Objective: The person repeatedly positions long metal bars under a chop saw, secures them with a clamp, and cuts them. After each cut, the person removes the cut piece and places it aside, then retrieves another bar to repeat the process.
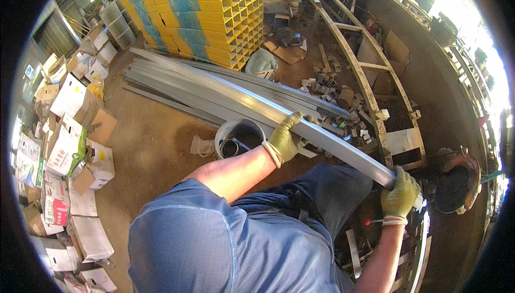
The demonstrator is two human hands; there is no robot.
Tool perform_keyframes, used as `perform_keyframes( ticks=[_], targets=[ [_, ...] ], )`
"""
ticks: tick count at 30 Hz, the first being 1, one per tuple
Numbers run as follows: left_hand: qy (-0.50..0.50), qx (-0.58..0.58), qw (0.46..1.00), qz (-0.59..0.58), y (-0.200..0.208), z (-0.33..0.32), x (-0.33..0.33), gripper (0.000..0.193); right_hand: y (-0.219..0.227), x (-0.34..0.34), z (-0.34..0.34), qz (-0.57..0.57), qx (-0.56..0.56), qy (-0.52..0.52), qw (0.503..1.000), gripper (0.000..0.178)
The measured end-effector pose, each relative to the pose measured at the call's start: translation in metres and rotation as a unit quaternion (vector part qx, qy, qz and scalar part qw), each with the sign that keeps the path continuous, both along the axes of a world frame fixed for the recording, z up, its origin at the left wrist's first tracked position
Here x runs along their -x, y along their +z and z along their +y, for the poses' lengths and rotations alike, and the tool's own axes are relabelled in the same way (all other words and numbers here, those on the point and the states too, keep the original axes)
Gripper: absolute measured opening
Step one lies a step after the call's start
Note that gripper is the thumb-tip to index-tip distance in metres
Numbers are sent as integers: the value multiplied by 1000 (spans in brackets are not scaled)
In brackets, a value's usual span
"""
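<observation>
A long silver rectangular metal tube (343,150) slants across the view, its far end reaching over a floor pile of similar tubes (177,85). My left hand (287,138), in a yellow-green work glove, is wrapped round the tube near its middle. At the near right end, my right hand (401,194), gloved the same way, grips the tube by its end. Below the left wrist stands a round bucket (219,142) with a smaller ring-shaped item inside. Close to my right wrist is a small red knob (367,222) on a thin rod.
Yellow rectangular tubes (209,19), partly wrapped in blue, form a tall stack behind. Cardboard boxes (67,148) crowd the left side. A ladder-like metal frame (351,46) runs along the right, near a round dark machine part (456,180). Metal offcuts (335,92) litter the floor.
</observation>
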State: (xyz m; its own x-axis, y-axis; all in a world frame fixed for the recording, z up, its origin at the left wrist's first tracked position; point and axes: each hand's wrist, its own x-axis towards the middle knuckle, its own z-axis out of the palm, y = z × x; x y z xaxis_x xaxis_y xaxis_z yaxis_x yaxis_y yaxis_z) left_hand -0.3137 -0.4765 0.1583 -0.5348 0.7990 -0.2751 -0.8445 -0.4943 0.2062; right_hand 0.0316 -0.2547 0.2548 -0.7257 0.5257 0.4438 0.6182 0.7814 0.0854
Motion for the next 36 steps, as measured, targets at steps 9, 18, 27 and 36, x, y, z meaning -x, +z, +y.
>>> perform_keyframes(
  ticks=[9,18,27,36],
  targets=[
    [72,97,993,1,-79,-1,101,25,-21,90,-22,-70,31,54,996,52],
    [77,121,989,18,-105,11,122,37,-43,155,-20,-90,43,75,992,54],
    [-75,231,970,-23,-48,96,-7,42,-73,198,-47,65,138,194,969,51],
    [131,394,905,92,-233,51,258,77,-47,104,-28,263,290,137,910,39]
  ],
)
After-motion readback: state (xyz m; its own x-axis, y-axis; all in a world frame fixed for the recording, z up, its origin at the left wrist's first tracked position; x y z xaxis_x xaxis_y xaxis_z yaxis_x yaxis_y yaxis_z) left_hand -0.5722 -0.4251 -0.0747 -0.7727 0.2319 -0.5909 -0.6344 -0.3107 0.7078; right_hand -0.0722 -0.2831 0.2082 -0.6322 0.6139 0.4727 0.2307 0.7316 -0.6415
